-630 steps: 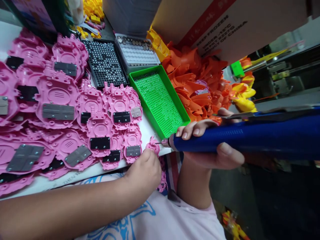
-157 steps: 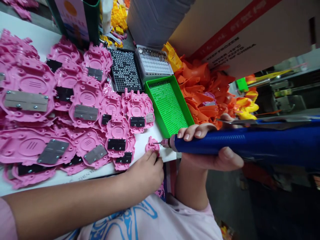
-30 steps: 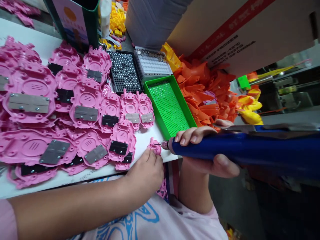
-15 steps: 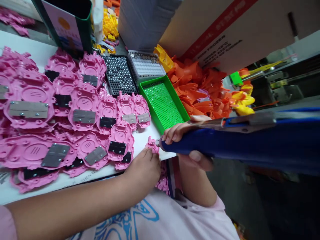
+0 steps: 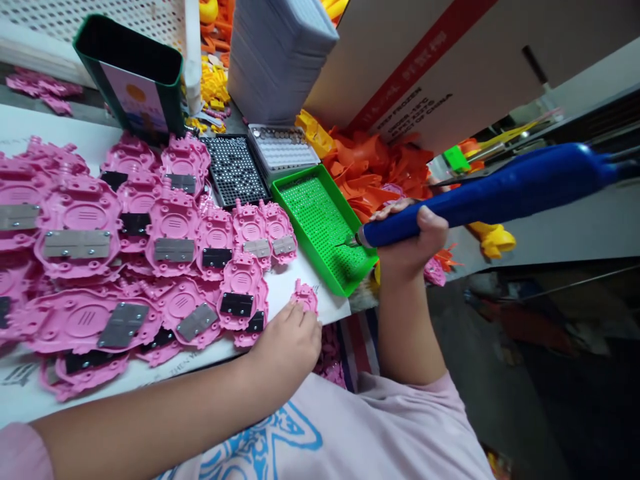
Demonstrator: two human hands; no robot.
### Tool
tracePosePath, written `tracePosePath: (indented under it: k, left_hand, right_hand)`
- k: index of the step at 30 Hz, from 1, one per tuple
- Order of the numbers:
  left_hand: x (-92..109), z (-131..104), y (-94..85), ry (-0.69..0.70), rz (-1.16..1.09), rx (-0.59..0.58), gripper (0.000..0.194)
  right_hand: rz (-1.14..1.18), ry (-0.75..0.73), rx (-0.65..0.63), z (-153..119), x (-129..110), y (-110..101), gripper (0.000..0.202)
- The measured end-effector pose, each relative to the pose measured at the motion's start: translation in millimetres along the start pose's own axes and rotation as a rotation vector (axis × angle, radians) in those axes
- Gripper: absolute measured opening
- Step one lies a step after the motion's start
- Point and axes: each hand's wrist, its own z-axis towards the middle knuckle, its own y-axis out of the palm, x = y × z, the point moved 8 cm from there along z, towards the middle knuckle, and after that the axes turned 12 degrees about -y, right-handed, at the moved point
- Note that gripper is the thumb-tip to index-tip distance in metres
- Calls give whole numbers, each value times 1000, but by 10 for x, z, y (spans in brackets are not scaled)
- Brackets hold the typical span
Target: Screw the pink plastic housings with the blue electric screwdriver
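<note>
Two hands in play here, well apart from each other! The left hand (image 5: 291,337) is down low at the near edge of the white work surface (image 5: 330,305), fingers bunched over the lower end of the small pink part (image 5: 306,295), which lies flat with its knobbed end showing (whether the fingertips pinch it or just press it down, I cannot tell). Over on the other side, the right hand (image 5: 423,239) is closed around the blue power driver (image 5: 485,190), thumb along the near side, the tool lying aslant with its thin bit (image 5: 349,243) reaching over the green tray (image 5: 306,257). Is the tip touching anything in there? Too small to tell! That tray has a floor full of little holes, many with shiny bits in them, and it sits just beyond the small pink part.

Up against its far end come the black tray (image 5: 264,179), dotted with silvery pieces, and the white tray (image 5: 284,152) with round metal discs along its far side. Off to the left, a crowd of pink shells (image 5: 173,223), overlapping, each visible plate on them grey or black. And to the right, a heap of orange parts (image 5: 363,160) beneath the big printed carton (image 5: 433,63)!
</note>
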Motion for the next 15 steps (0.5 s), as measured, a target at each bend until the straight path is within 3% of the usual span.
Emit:
tracePosePath:
  k: [7,15]
  left_hand:
    - [-1,-9,12,-7,20,21,26]
    - [2,-16,13,3,19,20,27]
  right_hand:
    - [50,-86,4,31,72,72,21]
    - [56,-76,-23,48,100,114,22]
